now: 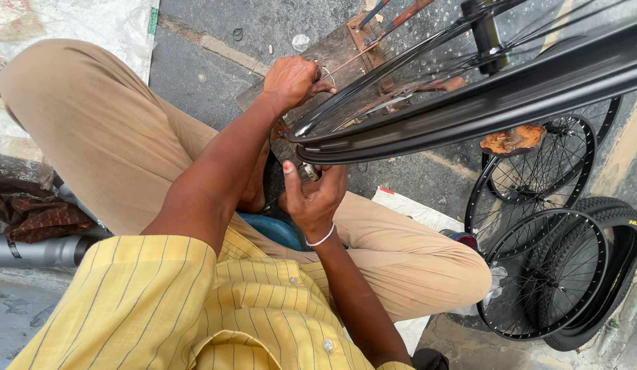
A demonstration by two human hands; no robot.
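A black bicycle wheel rim (pixel 469 109) with thin spokes stretches across the upper right, close to the camera. My left hand (pixel 296 80) is closed around the rim's left end, over a wooden board (pixel 332 51). My right hand (pixel 317 195) sits just below the rim's edge, fingers pinched on a small metal tool (pixel 309 171) pressed against the rim. I sit cross-legged in tan trousers and a yellow striped shirt.
Two spoked black wheels (pixel 537 171) and a tyre (pixel 623 260) lie on the ground at the right. A rusty nut (pixel 511 140) hangs under the rim. A grey metal tube (pixel 37 251) and brown cloth (pixel 30 212) lie at the left; white sacking (pixel 85 20) covers the top left.
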